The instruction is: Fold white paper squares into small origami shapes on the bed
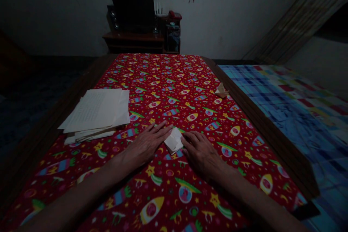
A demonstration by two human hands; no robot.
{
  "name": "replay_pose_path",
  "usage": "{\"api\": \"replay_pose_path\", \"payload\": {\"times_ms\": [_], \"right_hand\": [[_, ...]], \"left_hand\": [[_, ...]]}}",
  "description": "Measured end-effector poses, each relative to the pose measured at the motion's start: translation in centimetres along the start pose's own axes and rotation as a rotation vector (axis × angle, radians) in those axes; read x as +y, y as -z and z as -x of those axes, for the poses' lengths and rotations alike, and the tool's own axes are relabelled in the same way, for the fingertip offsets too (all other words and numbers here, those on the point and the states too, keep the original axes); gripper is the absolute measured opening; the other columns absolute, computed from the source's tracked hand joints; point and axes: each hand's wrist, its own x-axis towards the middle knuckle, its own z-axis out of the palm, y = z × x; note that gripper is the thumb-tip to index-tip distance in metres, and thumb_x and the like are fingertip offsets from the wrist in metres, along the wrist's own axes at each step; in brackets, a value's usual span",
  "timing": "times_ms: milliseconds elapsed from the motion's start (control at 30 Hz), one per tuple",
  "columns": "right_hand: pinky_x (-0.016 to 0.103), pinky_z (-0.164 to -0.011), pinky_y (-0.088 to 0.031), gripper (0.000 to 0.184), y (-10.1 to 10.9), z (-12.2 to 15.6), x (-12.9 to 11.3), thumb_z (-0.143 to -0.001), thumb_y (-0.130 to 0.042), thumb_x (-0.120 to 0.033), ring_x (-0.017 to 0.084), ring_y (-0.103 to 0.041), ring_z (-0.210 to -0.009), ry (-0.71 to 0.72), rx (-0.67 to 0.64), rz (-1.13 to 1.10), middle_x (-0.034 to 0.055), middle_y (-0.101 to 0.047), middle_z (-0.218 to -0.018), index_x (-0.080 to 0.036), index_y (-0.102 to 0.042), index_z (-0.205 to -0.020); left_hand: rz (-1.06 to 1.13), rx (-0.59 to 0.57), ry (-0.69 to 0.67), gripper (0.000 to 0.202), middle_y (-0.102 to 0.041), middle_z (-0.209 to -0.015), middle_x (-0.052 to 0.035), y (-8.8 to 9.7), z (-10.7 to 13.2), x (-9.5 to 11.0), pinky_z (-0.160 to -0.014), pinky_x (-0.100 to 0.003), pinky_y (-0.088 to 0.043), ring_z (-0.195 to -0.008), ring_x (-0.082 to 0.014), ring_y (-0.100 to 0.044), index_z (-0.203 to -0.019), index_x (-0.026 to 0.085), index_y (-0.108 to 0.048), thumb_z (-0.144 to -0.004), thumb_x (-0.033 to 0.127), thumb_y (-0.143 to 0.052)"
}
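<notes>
A small folded piece of white paper (174,141) lies on the red patterned cloth (174,107), turned like a diamond, with layers showing along its lower edge. My left hand (149,141) rests flat on its left side, fingers stretched out and the tips touching the paper. On the other side, my right hand (200,150) has its fingers bent, with thumb and forefinger closed at the paper's right edge. Farther off to the right sits a brownish folded paper shape (222,90), apart from both hands.
Left of my hands is a stack of written paper sheets (98,110). Dark wooden edges (261,130) border the cloth. A monitor (133,10) stands on a desk (133,38) by the far wall. Blue checked bedding or flooring (288,123) spreads along the right.
</notes>
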Motion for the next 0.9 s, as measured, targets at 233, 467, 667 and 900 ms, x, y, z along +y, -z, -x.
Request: {"api": "replay_pose_path", "payload": {"times_ms": [233, 467, 667, 900], "right_hand": [[0.040, -0.087, -0.044, 0.029, -0.2, 0.0, 0.2, -0.088, -0.046, -0.015, 0.024, -0.046, -0.103, 0.005, 0.007, 0.017, 0.0149, -0.055, -0.113, -0.010, -0.054, -0.116], [0.043, -0.086, -0.041, 0.030, 0.2, 0.0, -0.7, -0.088, -0.048, -0.021, 0.025, -0.044, -0.104, 0.004, -0.040, -0.011, 0.0134, -0.047, -0.122, -0.024, -0.055, -0.117], [0.045, -0.087, -0.038, 0.014, 0.3, -0.9, -1.5, -0.086, -0.054, -0.033, 0.028, -0.042, -0.107, -0.053, -0.086, -0.029, 0.0111, -0.046, -0.122, -0.026, -0.063, -0.094], [0.047, -0.095, -0.035, 0.018, 1.0, -0.3, -1.2, -0.089, -0.049, -0.030, 0.027, -0.040, -0.115, -0.013, -0.083, -0.094, 0.0123, -0.042, -0.130, -0.025, -0.063, -0.099]], "left_hand": [[-0.006, 0.036, 0.043, 0.075, -0.031, -0.148, -0.0029, 0.0, 2.5, 0.7, -0.110, -0.046, -0.023, -0.138, -0.0219, -0.021, -0.142, 0.021, -0.027, -0.072, -0.006, -0.035], [0.022, 0.116, 0.030, 0.074, -0.032, -0.147, -0.0065, -0.7, 2.8, 1.1, -0.111, -0.046, -0.025, -0.138, -0.0205, -0.021, -0.144, 0.019, -0.021, -0.075, -0.007, -0.032], [0.051, 0.112, -0.027, 0.069, -0.030, -0.148, -0.0062, -0.4, 2.5, 1.4, -0.111, -0.045, -0.027, -0.139, -0.0196, -0.017, -0.143, 0.018, -0.023, -0.079, -0.005, -0.033], [0.109, 0.056, -0.084, 0.062, -0.033, -0.147, -0.0064, -0.6, 2.3, 1.1, -0.111, -0.045, -0.028, -0.137, -0.0197, -0.024, -0.139, 0.022, -0.033, -0.081, 0.000, -0.039]]}}
